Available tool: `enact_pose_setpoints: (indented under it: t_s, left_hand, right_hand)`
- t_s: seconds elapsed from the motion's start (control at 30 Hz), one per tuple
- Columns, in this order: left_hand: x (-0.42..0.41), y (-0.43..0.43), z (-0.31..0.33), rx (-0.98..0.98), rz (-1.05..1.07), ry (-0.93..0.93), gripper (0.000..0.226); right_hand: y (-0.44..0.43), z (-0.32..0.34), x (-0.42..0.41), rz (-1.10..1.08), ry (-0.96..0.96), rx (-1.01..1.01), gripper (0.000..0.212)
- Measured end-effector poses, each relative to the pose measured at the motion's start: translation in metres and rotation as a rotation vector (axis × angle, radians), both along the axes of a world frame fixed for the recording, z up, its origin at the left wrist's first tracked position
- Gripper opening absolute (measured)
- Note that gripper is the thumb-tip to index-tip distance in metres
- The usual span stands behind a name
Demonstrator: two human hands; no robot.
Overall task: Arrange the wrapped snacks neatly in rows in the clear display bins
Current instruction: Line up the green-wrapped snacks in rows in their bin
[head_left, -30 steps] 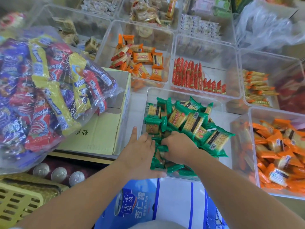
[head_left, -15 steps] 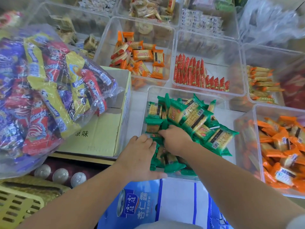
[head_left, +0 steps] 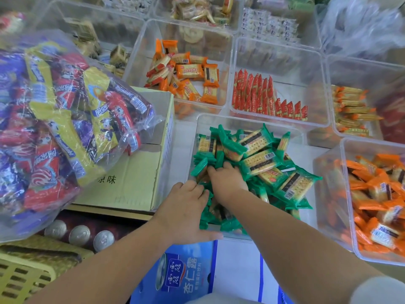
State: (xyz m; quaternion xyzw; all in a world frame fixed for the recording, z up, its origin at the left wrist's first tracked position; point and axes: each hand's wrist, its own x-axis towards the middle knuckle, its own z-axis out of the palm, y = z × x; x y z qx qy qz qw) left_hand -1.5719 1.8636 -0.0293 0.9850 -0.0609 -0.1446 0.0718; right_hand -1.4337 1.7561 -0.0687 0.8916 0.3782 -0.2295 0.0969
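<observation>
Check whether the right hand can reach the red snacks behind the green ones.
Probably yes: the right hand sits among the green snacks, and the red snacks lie straight ahead in an open-topped bin.

I logged: display bin, clear smooth plastic; green snack wrappers, glossy film; box, matt brown cardboard.

- A tan cardboard box with printed characters sits left of centre.
- Three silver can tops stand in a row just below the box's near edge.
- A yellow slatted basket fills the lower-left corner.
- A blue-and-white printed carton lies at bottom centre.
- Crumpled clear plastic lies at top right.
</observation>
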Motion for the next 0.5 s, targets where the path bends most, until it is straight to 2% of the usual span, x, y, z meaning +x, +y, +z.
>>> enact_pose_setpoints:
  t_s: [0.07,0.2,0.37,0.5]
  left_hand:
    - [0.001,0.0,0.0,-0.004,0.002,0.002,0.124]
    - [0.003,0.001,0.001,-0.004,-0.002,0.004,0.125]
    - [0.002,0.001,-0.001,-0.002,-0.003,0.0,0.126]
    - [0.002,0.001,-0.001,-0.002,-0.006,-0.008,0.125]
  right_hand:
    - [0.004,0.001,0.005,0.018,0.008,-0.012,0.037]
    - [0.002,0.002,0.009,0.089,-0.005,-0.046,0.047]
    - [0.011,0.007,0.016,0.021,0.048,-0.114,0.052]
    - [0.002,0.012,0.025,0.115,0.064,-0.084,0.043]
